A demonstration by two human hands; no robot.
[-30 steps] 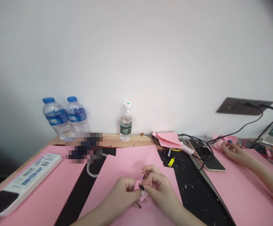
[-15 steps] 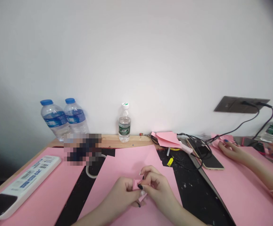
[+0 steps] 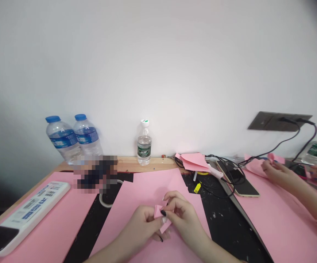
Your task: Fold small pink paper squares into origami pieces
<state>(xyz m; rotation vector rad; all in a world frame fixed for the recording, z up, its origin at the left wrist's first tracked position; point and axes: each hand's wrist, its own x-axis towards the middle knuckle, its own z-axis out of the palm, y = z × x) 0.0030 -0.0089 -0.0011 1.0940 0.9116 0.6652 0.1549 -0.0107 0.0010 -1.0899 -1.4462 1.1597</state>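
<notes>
Between the fingertips sits a small folded pink paper (image 3: 162, 218); the left hand (image 3: 149, 223) and right hand (image 3: 178, 217) both pinch it. Below the fingers lies a big flat pink sheet (image 3: 131, 204). Past them stands a clear plastic bottle (image 3: 144, 151).

1 head view, worn; faces forward and down across table (image 3: 221, 226) to wall (image 3: 169, 73), hands (image 3: 158, 223) near, low centre. Right edge dim, possibly vignetted.
</notes>
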